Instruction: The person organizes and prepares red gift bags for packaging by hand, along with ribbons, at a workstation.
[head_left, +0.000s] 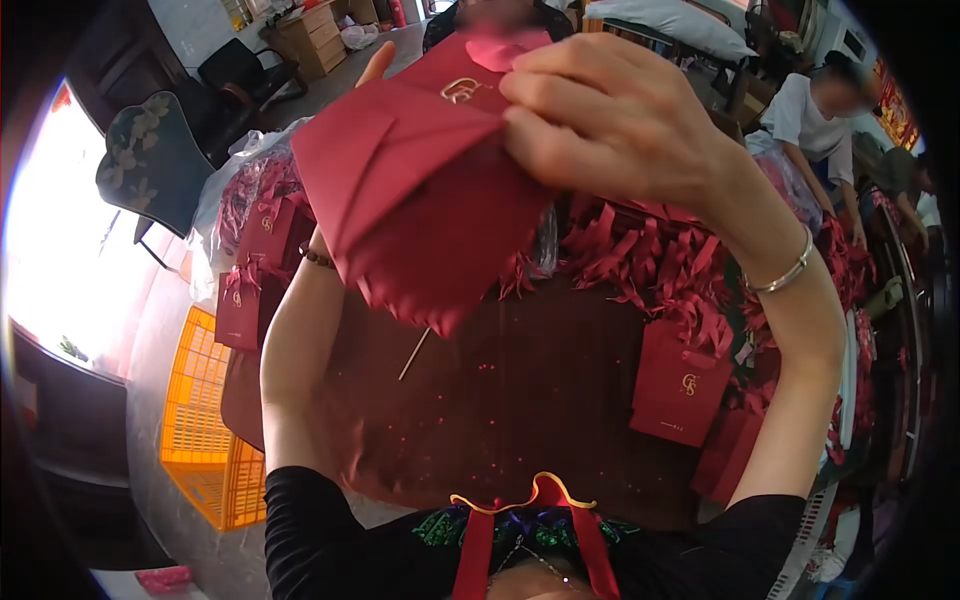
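Observation:
A dark red paper bag with a gold logo is raised close to the camera, over the brown-covered table. My right hand pinches its upper right edge, near a pink piece at the top. Behind the bag's upper left side is my left hand; one fingertip sticks out, and the bag hides the other fingers. A thin stick lies on the table below the bag.
Red bags stand at the right, beside piles of red ribbon. More bags are at the left, above an orange crate. A co-worker is at the back right; another person is behind the raised bag.

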